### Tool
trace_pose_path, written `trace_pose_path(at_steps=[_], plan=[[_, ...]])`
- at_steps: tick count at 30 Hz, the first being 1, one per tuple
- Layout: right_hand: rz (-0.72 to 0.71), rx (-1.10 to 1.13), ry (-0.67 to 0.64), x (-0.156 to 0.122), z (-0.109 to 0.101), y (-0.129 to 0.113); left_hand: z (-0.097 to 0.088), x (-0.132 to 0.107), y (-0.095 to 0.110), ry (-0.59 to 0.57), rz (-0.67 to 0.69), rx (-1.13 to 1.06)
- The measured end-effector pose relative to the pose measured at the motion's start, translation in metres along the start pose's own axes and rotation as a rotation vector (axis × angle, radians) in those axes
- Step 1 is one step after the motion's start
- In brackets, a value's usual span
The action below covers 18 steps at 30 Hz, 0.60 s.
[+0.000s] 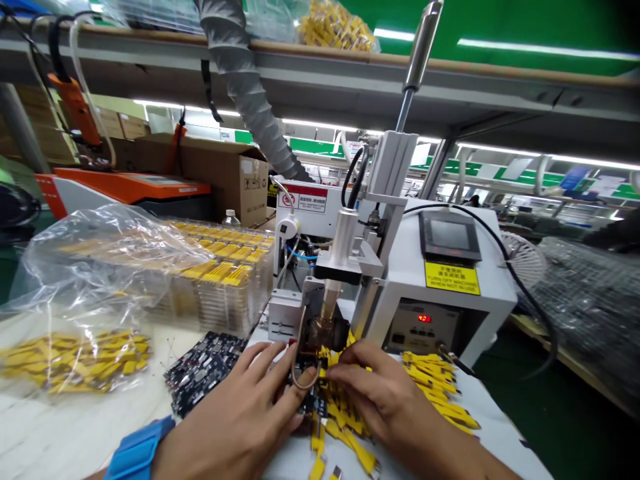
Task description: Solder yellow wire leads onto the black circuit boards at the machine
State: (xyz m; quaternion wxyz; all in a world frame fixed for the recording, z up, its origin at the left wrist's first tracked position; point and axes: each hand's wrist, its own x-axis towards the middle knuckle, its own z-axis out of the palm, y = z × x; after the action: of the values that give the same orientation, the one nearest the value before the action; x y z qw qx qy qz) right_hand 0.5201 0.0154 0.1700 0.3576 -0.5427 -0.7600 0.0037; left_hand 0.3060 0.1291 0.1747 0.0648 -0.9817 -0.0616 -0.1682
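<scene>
My left hand (245,403), a blue band on its wrist, is closed at the edge of a small black circuit board (315,404) under the machine's vertical head (330,303). A thin looped tube (300,383) passes in front of its fingertips. Opposite it, my right hand (385,390) pinches a yellow flex cable (350,341) beside the board, its fingertips partly hiding the join. Loose yellow flex cables (355,447) lie below and between the hands. Left of my left hand spreads a pile of black circuit boards (203,367).
More yellow flex cables (437,387) lie at right by the control box (450,267). At left are a clear bag of yellow cables (75,360) and stacked clear trays (225,293). A grey duct hose (245,80) hangs from the overhead shelf (320,63).
</scene>
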Motion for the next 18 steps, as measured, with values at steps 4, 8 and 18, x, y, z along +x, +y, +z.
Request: trace_pose_path(at_steps=[4,8,18], plan=[[0.033,0.027,-0.025,-0.0002,-0.0006,0.0007,-0.0048,0.0049,0.0013,-0.007,0.071,0.076],[0.083,0.093,-0.049,-0.0006,-0.0001,0.0015,-0.0065,0.0082,0.0039,-0.044,0.111,0.129],[0.044,0.029,0.002,-0.002,0.0008,-0.0024,-0.0018,0.0001,0.0026,0.106,-0.067,-0.187]])
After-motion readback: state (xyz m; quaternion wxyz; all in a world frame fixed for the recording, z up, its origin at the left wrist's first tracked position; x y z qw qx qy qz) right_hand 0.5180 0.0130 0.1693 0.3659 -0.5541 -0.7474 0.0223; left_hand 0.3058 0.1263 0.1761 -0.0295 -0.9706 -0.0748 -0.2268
